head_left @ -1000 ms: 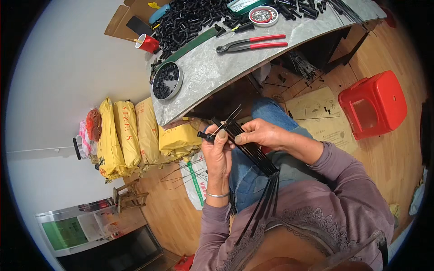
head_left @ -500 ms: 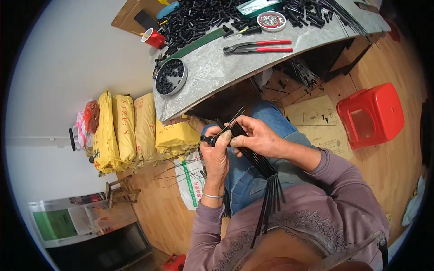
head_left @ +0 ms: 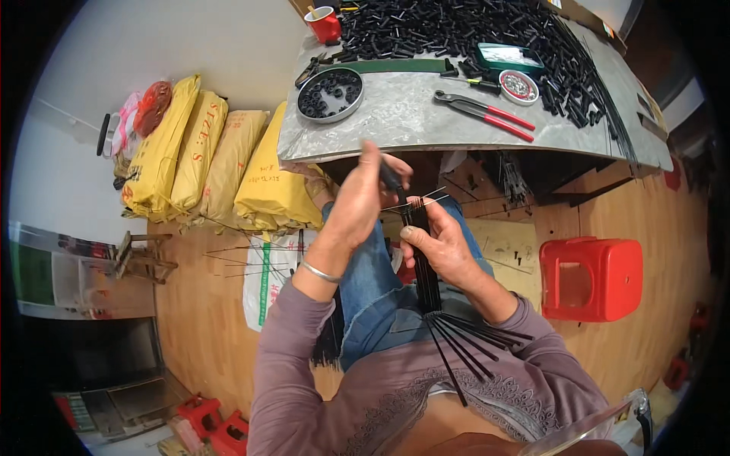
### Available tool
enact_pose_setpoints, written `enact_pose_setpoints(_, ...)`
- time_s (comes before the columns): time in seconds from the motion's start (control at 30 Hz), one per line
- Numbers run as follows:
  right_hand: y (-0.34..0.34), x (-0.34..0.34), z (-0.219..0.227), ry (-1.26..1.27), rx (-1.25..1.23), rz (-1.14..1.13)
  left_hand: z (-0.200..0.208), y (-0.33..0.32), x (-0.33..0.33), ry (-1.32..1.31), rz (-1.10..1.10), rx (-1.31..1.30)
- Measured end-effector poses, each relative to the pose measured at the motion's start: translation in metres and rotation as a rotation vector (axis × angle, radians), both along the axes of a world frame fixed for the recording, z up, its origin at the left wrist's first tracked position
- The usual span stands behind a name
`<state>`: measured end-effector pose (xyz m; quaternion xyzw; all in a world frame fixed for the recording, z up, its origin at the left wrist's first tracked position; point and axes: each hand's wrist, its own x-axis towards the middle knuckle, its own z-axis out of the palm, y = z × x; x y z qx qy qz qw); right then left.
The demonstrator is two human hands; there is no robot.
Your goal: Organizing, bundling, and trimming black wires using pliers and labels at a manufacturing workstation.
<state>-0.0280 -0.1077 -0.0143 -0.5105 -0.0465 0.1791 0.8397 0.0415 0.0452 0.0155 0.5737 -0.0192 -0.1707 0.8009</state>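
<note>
My right hand is closed around a bundle of thin black rods, which looks like a folded umbrella frame. Below a gathered ring, the lower rods fan out over my lap. Thin bare wires stick out crosswise at its top. Just above the bundle, my left hand is slightly blurred, its fingers curled about a black tube-like piece and its thumb pointing up. That piece meets or nearly meets the bundle's top; I cannot tell whether they are joined.
On the grey table lie red-handled pincers, a round tray of small black rings, a dish of metal bits, and a heap of black tubes. A red stool stands at right, yellow sacks at left.
My left hand has lifted from the bundle's top, tilting the black piece above it. The bundle now hangs straighter, its lower rods spread to the right. The whole view has shifted.
</note>
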Motion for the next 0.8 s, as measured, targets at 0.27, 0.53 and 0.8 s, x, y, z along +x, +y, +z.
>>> enact_pose_setpoints(0.27,0.001,-0.004,0.001,0.027,-0.08,-0.047,0.003,-0.002,-0.008,-0.029,-0.098,-0.001)
enact_pose_setpoints(0.53,-0.002,-0.001,0.004,0.051,-0.08,-0.02,0.005,0.003,-0.007,-0.06,-0.136,-0.02)
enact_pose_setpoints(0.8,0.004,-0.001,0.006,0.074,-0.073,-0.036,-0.002,-0.004,-0.01,-0.194,-0.06,0.136)
